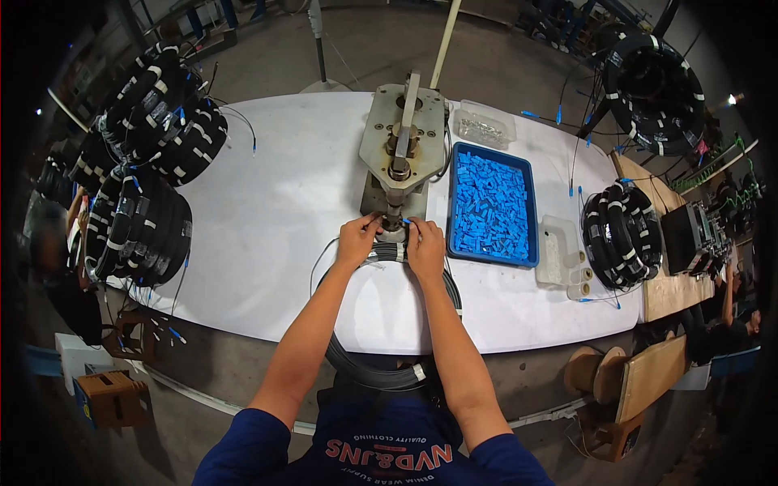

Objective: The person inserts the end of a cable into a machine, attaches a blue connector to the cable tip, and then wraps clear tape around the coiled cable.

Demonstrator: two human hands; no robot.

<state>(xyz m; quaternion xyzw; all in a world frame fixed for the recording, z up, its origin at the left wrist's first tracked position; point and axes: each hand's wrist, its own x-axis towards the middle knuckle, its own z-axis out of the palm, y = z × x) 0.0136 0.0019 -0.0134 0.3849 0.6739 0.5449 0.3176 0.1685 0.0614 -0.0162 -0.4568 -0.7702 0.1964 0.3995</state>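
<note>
A metal bench press (403, 134) with a long lever stands at the middle of the table. My left hand (357, 240) is at the left of its lower tool, fingers pinched together; what they hold is too small to make out. At the right of the same tool my right hand (425, 248) pinches a small blue connector (407, 221). A coil of black cable (389, 377) lies under my wrists and hangs over the table's front edge, bound with white ties. Right of the press sits a blue tray (533, 219) full of small blue plastic pieces (490, 202).
Wrapped cable coils (142, 227) stand at the left, with more coils (622, 235) at the right and one hanging coil (653, 93). Clear plastic bins (485, 125) flank the tray. Loose cable ends dangle at both sides. Other people work at the far left and right.
</note>
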